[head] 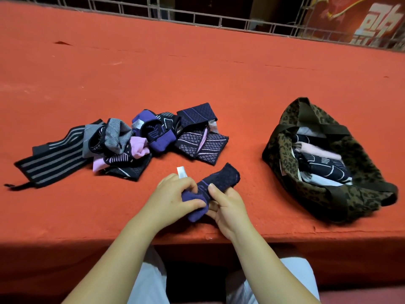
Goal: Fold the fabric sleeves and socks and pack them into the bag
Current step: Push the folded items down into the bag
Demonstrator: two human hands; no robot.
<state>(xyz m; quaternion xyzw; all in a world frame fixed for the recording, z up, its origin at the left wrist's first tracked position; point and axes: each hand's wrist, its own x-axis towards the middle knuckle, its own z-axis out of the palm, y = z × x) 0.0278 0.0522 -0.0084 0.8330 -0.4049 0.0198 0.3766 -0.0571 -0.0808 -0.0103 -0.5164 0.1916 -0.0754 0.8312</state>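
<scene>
A dark purple sock [221, 179] lies near the front edge of the red table. My left hand [175, 197] grips its lighter purple cuff end, and a white tag sticks up behind those fingers. My right hand [225, 205] pinches the same sock from the right, thumb on top. A loose pile of sleeves and socks [122, 143] in black, purple, pink and grey sits to the left. The leopard-print bag [324, 200] lies open at the right, with folded dark, pink and white pieces inside.
The table is covered in red cloth [197, 73] that runs far back to a metal railing [219, 20]. A long black striped sleeve [46, 163] stretches toward the left edge. My knees show below the front edge.
</scene>
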